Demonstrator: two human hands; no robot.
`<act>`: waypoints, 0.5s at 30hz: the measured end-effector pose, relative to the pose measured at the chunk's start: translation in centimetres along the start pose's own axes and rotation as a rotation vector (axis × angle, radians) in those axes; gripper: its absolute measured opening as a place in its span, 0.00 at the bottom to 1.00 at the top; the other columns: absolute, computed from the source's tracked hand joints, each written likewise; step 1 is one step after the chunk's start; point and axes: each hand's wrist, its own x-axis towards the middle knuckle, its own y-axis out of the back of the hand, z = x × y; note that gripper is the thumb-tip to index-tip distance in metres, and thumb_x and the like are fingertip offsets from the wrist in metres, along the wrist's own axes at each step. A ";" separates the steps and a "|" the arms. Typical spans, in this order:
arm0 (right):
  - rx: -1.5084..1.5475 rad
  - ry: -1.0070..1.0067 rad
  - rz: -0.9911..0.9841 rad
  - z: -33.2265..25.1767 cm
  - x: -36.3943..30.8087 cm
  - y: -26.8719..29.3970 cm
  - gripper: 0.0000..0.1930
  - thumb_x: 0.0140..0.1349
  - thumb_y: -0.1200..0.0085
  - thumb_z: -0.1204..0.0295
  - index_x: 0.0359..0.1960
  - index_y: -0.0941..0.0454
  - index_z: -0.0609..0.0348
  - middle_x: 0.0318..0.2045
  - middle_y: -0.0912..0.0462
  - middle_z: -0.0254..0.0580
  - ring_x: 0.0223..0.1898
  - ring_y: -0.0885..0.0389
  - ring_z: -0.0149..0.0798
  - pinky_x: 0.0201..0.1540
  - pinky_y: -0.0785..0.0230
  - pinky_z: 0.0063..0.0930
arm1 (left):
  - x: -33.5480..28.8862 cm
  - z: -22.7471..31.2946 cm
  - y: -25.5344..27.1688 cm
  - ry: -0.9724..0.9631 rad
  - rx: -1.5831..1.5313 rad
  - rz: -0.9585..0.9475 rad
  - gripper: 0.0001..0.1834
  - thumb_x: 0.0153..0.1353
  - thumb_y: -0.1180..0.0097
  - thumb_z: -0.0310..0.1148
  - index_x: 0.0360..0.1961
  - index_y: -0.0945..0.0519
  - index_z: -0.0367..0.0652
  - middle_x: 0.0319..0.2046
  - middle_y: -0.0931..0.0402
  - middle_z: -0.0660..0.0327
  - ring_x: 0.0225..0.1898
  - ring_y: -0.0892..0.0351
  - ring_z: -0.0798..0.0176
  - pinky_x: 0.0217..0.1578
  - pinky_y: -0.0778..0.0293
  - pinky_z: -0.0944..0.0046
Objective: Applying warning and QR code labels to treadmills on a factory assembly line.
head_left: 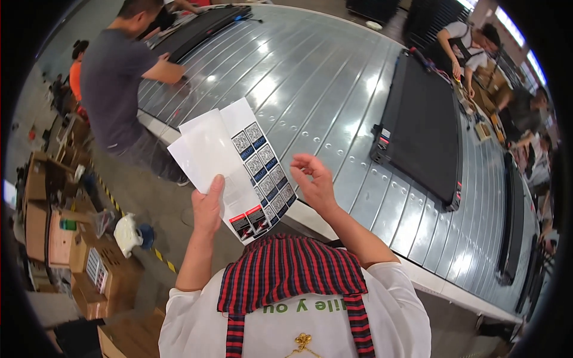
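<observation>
My left hand is closed on white sticker sheets, its thumb lying on top of the paper. The right-hand sheet carries rows of stickers with square black-and-white codes and dark blue bands. Red-and-black labels show at its lower end. Just to the right of the sheets, my right hand is raised with its fingers bent and slightly apart. It stands clear of the paper, and nothing shows between the fingers.
A metal-slatted conveyor spreads ahead, bearing black flat treadmills at right and far left. A person in a grey shirt works at its left edge; others work at far right. Cardboard boxes stand at lower left.
</observation>
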 end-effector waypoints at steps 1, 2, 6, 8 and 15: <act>-0.020 -0.013 -0.079 0.0 -0.3 0.9 0.17 0.53 0.47 0.73 0.45 0.32 0.64 0.33 0.24 0.36 0.35 0.27 0.27 0.39 0.34 0.20 | 0.3 -0.3 -1.0 0.002 -0.014 -0.025 0.22 0.56 0.46 0.34 0.48 0.32 0.32 0.44 0.30 0.59 0.44 0.31 0.67 0.47 0.36 0.67; -0.019 -0.061 -0.121 0.0 -0.6 1.4 0.17 0.53 0.46 0.73 0.45 0.31 0.63 0.32 0.24 0.34 0.35 0.27 0.26 0.38 0.34 0.21 | 0.7 -0.8 -1.9 0.010 -0.011 -0.048 0.22 0.56 0.46 0.34 0.48 0.32 0.32 0.44 0.30 0.59 0.44 0.31 0.67 0.47 0.36 0.67; 0.171 -0.274 -0.256 0.8 -2.2 3.6 0.15 0.53 0.45 0.73 0.42 0.29 0.63 0.30 0.24 0.32 0.34 0.27 0.26 0.38 0.34 0.20 | 1.4 -2.9 -5.6 0.022 0.045 -0.128 0.23 0.56 0.46 0.35 0.48 0.32 0.31 0.44 0.30 0.58 0.44 0.31 0.67 0.46 0.36 0.67; 0.387 -0.444 -0.349 1.2 -2.6 5.0 0.12 0.53 0.45 0.74 0.39 0.29 0.63 0.30 0.24 0.33 0.34 0.27 0.26 0.38 0.34 0.20 | 1.5 -3.8 -7.3 0.021 0.060 -0.160 0.23 0.56 0.46 0.35 0.48 0.32 0.31 0.44 0.30 0.58 0.43 0.31 0.68 0.45 0.36 0.68; 0.118 -0.248 -0.026 2.4 -2.2 7.3 0.14 0.51 0.43 0.72 0.39 0.28 0.63 0.29 0.25 0.33 0.32 0.27 0.25 0.36 0.33 0.19 | 1.8 -4.5 -11.1 0.045 0.136 -0.173 0.20 0.56 0.46 0.35 0.45 0.30 0.31 0.40 0.28 0.59 0.39 0.29 0.69 0.41 0.33 0.69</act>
